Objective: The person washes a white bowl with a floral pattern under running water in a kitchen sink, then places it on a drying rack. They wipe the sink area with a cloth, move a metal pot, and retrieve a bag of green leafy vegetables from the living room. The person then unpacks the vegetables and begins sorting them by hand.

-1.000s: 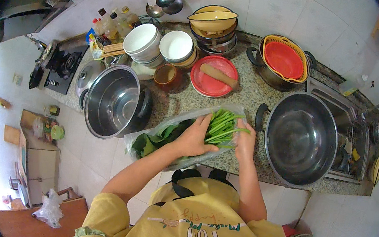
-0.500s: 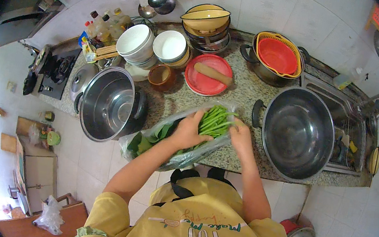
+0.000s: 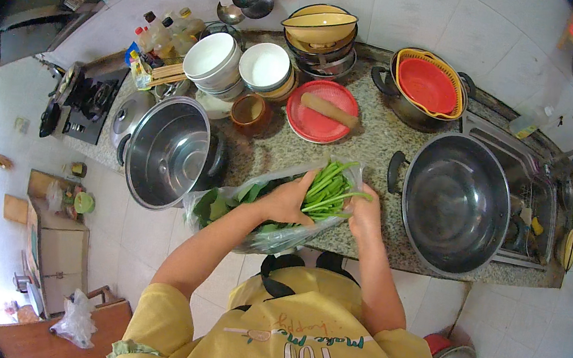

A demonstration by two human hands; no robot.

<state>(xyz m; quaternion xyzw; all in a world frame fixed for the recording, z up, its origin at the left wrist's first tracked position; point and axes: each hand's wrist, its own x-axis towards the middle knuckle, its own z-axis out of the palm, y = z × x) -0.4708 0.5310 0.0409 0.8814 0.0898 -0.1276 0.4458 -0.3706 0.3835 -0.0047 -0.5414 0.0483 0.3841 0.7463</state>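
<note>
A bunch of leafy greens [image 3: 327, 187] lies in a clear plastic bag [image 3: 279, 241] at the counter's front edge. Its green stems point right, and dark broad leaves show through the plastic on the left. My left hand [image 3: 288, 202] is wrapped over the middle of the bunch, thumb on the near side. At the stem ends, my right hand [image 3: 366, 214] pinches a few stems, whose tips stick out over its fingers. Those fingers are partly hidden behind the hand.
A deep steel pot [image 3: 169, 154] stands left of the bag; a wide dark pan [image 3: 456, 203] stands right, beside the sink [image 3: 540, 239]. Farther back are a red plate [image 3: 314, 125] with a wooden stick, a brown jar [image 3: 250, 111], white bowls [image 3: 264, 65] and a pot with a red basket [image 3: 427, 85].
My right hand has closed on stem ends, which now stick out over its fingers. My left hand stays on the bunch. The whole view has shifted slightly.
</note>
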